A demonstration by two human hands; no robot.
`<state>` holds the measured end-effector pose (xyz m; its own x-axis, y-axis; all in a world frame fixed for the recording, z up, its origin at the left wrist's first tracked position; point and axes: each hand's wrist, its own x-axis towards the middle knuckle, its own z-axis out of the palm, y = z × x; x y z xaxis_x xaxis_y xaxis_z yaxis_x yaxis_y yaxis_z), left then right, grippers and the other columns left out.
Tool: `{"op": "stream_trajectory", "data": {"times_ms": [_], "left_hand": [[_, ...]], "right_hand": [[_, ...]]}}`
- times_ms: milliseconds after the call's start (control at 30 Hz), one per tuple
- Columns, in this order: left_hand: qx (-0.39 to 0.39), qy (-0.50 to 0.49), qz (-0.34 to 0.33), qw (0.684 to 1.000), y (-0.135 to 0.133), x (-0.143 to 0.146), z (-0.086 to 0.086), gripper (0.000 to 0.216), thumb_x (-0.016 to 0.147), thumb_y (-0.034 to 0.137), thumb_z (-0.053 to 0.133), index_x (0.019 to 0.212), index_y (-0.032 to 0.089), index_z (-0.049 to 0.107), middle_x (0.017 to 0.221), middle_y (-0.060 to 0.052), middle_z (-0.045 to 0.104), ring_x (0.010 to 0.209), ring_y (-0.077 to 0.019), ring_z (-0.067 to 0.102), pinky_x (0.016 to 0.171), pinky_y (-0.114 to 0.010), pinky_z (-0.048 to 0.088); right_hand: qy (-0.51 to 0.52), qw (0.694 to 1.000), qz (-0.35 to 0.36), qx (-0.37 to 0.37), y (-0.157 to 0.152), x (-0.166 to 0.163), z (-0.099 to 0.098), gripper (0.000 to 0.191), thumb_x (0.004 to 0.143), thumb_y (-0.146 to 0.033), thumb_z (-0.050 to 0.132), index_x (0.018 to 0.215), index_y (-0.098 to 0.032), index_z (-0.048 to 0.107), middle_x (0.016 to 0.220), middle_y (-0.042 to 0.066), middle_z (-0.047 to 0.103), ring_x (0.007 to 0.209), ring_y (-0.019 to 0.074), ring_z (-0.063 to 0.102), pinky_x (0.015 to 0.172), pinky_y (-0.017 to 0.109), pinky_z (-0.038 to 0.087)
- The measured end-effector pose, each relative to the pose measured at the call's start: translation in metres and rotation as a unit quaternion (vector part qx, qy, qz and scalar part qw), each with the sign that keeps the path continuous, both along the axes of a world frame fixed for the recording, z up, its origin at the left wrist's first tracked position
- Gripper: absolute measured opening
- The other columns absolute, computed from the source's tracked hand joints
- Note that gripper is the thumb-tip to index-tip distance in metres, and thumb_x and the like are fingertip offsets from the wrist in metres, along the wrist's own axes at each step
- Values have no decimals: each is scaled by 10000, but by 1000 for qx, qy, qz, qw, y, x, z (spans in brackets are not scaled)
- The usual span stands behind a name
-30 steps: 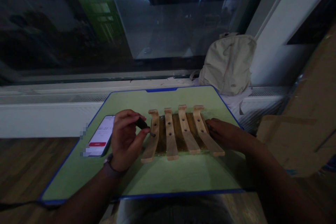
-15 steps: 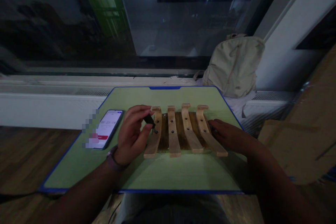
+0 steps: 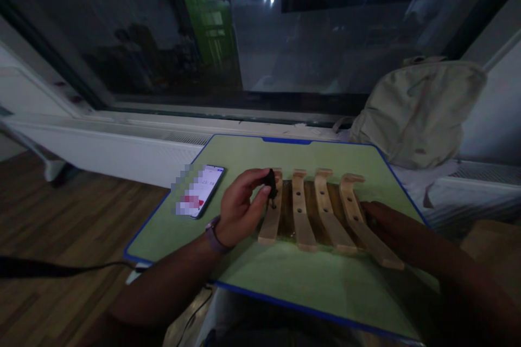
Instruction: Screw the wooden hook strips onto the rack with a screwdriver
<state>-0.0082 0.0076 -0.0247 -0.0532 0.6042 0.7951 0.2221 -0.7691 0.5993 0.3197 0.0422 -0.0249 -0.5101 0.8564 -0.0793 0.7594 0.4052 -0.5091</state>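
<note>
On the table lies a wooden coat rack [image 3: 309, 222], a brown board crossed by several pale curved wooden hooks with dark screw holes. My left hand [image 3: 244, 200] pinches a short black-handled screwdriver [image 3: 271, 184] between thumb and fingers. It stands nearly upright, its metal tip at the lower hole of the leftmost hook [image 3: 269, 227]. My right hand [image 3: 391, 222] lies in shadow at the rack's right end, fingers closed against the edge beside the rightmost hook [image 3: 376, 244]. Those fingertips are partly hidden.
A phone [image 3: 209, 190] with a lit screen lies left of the rack on the green, blue-edged table [image 3: 252, 154]. A beige backpack [image 3: 423, 114] leans by the window at the back right. A black strap [image 3: 61, 268] hangs at the lower left.
The view has swung left and tilted, so everything sits farther right. The screwdriver has gone from slanted to nearly upright at the leftmost hook. My right hand stays at the rack's right end.
</note>
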Motion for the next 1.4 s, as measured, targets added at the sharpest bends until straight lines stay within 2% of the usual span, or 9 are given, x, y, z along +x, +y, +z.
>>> {"op": "stream_trajectory", "data": {"times_ms": [133, 267, 467, 633, 733, 933, 1033, 1233, 1400], "left_hand": [[51, -11, -5, 999, 4, -3, 3, 456, 809, 96, 734, 1211, 257, 592, 1082, -33, 605, 928, -127, 676, 797, -264, 604], [68, -34, 24, 997, 7, -1, 6, 438, 771, 54, 762, 1132, 243, 603, 1004, -14, 604, 836, -101, 659, 724, -226, 587], [19, -47, 24, 998, -1, 4, 5, 332, 847, 112, 716, 1142, 228, 619, 1058, -47, 680, 955, -139, 719, 810, -251, 621], [-28, -21, -34, 999, -6, 5, 7, 341, 973, 139, 541, 1298, 238, 545, 1156, -90, 707, 1033, -151, 724, 897, -297, 611], [-21, -13, -43, 999, -3, 3, 9, 337, 994, 155, 497, 1315, 246, 539, 1153, -88, 686, 1030, -150, 705, 899, -316, 596], [63, -4, 13, 998, 6, -4, 11, 355, 816, 136, 757, 1131, 250, 639, 1002, -23, 605, 862, -114, 638, 726, -238, 567], [36, -24, 31, 999, 6, -5, 9, 373, 788, 99, 775, 1108, 254, 665, 942, -3, 628, 825, -101, 651, 693, -209, 562], [-24, -34, -36, 999, 0, 0, 10, 392, 922, 118, 619, 1284, 266, 596, 1044, -44, 733, 967, -142, 731, 813, -263, 614], [-40, -39, -42, 998, 0, 0, 9, 306, 961, 167, 567, 1256, 239, 599, 1060, -66, 732, 988, -156, 716, 847, -295, 604]], "right_hand": [[3, 1000, -9, 1, -1, 1, 1, 431, 923, -409, 429, 1200, -198, 684, 1187, 153, 742, 1080, 332, 711, 924, 469, 582], [21, 1000, 3, -3, -2, -1, 4, 423, 904, -401, 455, 1192, -196, 687, 1256, 163, 720, 1113, 336, 698, 955, 477, 573], [44, 999, 2, -13, 1, 2, 0, 403, 909, -414, 459, 1172, -229, 703, 1238, 162, 729, 1114, 369, 695, 951, 478, 579], [25, 999, -2, -28, 1, 2, 2, 459, 897, -425, 460, 1216, -173, 674, 1282, 201, 697, 1144, 385, 677, 997, 512, 548], [33, 999, 10, -26, -2, -3, 8, 427, 915, -410, 437, 1182, -184, 684, 1256, 193, 711, 1143, 374, 677, 998, 501, 547], [8, 1000, 1, -8, -3, -5, 11, 418, 907, -404, 415, 1142, -184, 682, 1155, 179, 748, 1056, 348, 711, 919, 478, 584], [-1, 1000, 1, 1, -2, -2, 6, 397, 920, -391, 416, 1127, -177, 678, 1142, 168, 746, 1052, 323, 711, 913, 445, 581], [-8, 1000, 3, -12, -1, -1, 3, 407, 940, -369, 415, 1158, -147, 678, 1129, 179, 736, 1014, 319, 709, 904, 461, 565], [-6, 1000, 6, -13, -3, -5, 8, 394, 927, -371, 428, 1144, -160, 680, 1100, 170, 743, 984, 300, 715, 886, 425, 569]]}}
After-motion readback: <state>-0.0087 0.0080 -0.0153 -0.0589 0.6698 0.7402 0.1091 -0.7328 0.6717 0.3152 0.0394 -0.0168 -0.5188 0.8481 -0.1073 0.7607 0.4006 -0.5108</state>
